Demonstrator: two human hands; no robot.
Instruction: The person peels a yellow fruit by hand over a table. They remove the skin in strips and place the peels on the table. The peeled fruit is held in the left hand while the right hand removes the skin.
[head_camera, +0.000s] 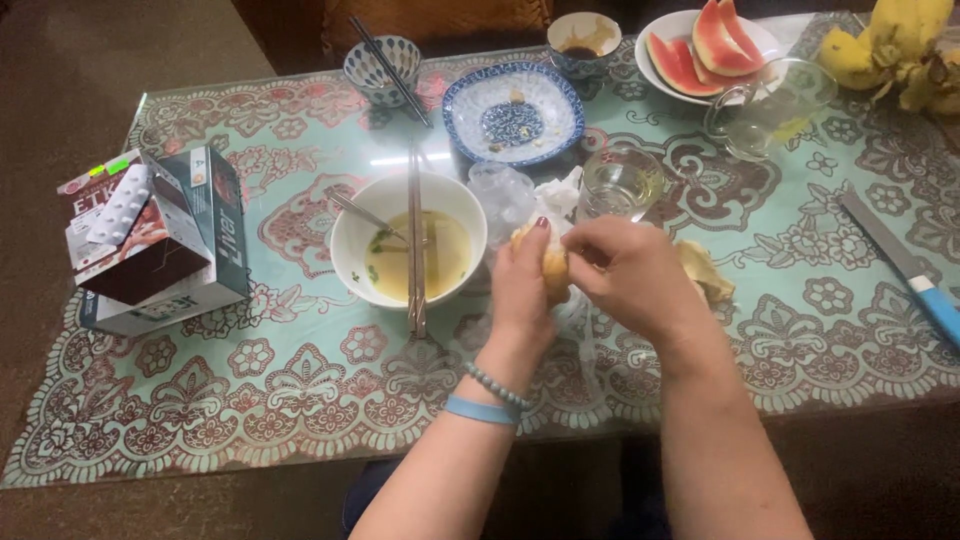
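My left hand (525, 285) and my right hand (630, 275) meet over the table's near edge, both closed around a small yellowish fruit (553, 265) that is mostly hidden between the fingers. A piece of peel (703, 270) lies on the cloth just right of my right hand. Crumpled white plastic (560, 195) sits right behind the hands. A white bowl of yellow broth (408, 240) stands left of my left hand, with chopsticks (415, 240) laid across it and a spoon (365, 215) resting inside.
A glass of water (620, 182) stands behind my right hand. Further back are a blue patterned plate (512, 112), two small bowls (382, 68), watermelon slices (712, 45), a glass mug (775, 105) and bananas (895, 50). A blue-handled knife (905, 265) lies right; medicine boxes (160, 240) left.
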